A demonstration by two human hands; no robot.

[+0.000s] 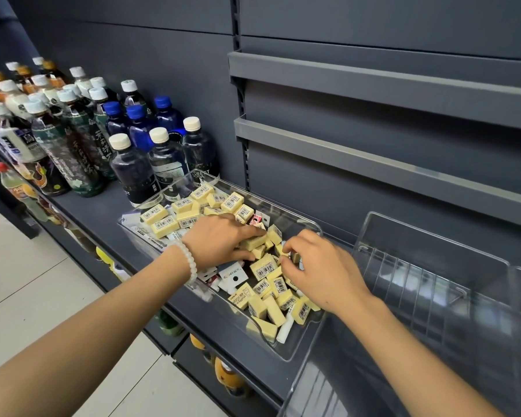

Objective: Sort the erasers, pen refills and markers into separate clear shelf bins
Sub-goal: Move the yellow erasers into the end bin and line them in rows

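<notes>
1. On the grey shelf (82,203) sits a clear bin (295,350) full of yellow erasers (163,225), most with barcode labels.
2. Both hands reach into the middle of the bin.
3. Left hand (220,240), with a white bead bracelet (190,260) at the wrist, lies palm down on the pile, its fingers curled round an eraser (253,242).
4. Right hand (316,269) has its fingertips bent down, pinching a small eraser (295,257).
5. White cards (232,273) and a white tube (285,329) lie among the erasers; whether these are refills or markers cannot be told.
6. To the right, touching the first bin, stands a second clear bin (433,266) with nothing visible in it.
7. To the left, bottles (133,164) with white and blue caps stand in rows on the same shelf.
</notes>
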